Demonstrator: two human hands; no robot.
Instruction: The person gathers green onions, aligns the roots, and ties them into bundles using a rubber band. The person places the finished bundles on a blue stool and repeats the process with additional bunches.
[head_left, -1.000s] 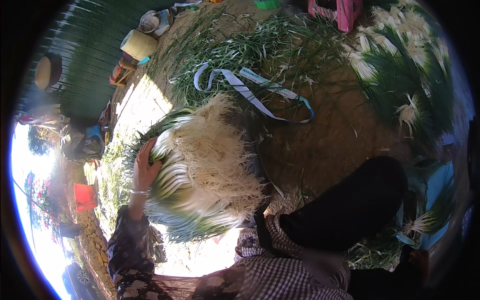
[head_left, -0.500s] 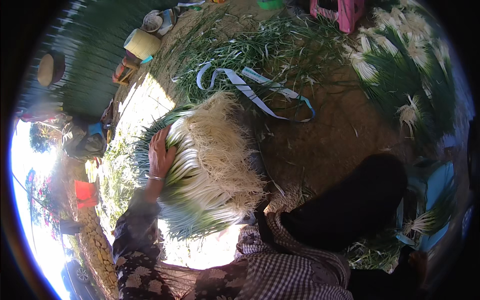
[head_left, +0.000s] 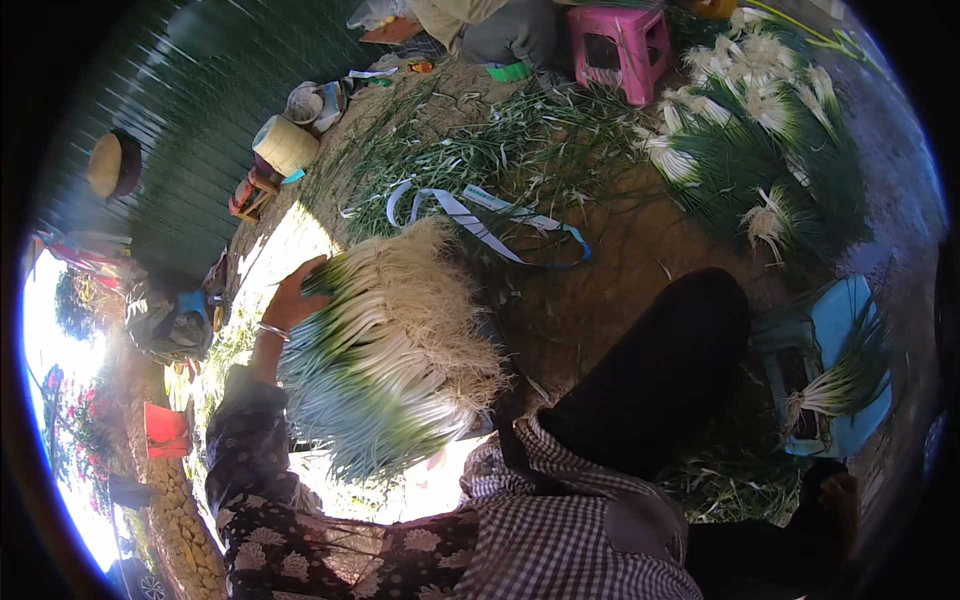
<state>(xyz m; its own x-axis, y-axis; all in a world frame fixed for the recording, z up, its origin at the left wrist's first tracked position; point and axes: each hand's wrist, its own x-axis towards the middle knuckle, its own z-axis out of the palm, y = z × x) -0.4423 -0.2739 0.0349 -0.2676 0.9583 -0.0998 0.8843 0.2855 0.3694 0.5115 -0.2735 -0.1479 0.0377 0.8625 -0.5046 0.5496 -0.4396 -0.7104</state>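
A large heap of spring onions (head_left: 370, 340) lies before me, its pale roots turned right and its green leaves toward the lower left. My left hand (head_left: 292, 298), a bangle at its wrist, is at the heap's far left edge. Its fingers and thumb curve round the green stalks there. My right hand does not show. Right of the heap, a white and blue strap (head_left: 480, 225) lies in loose loops on the ground.
Loose green leaves (head_left: 480, 140) litter the ground at the back. Bundled spring onions (head_left: 750, 130) lie at the far right, near a pink stool (head_left: 625, 50). A blue stool (head_left: 850, 330) at right bears a small bunch (head_left: 835, 385). My dark-clothed knee (head_left: 690, 310) juts forward. Another person (head_left: 510, 35) sits behind.
My left hand has slid from the top of the pale stalks to the heap's far left edge. The view has shifted, showing more of the pink stool and the other person.
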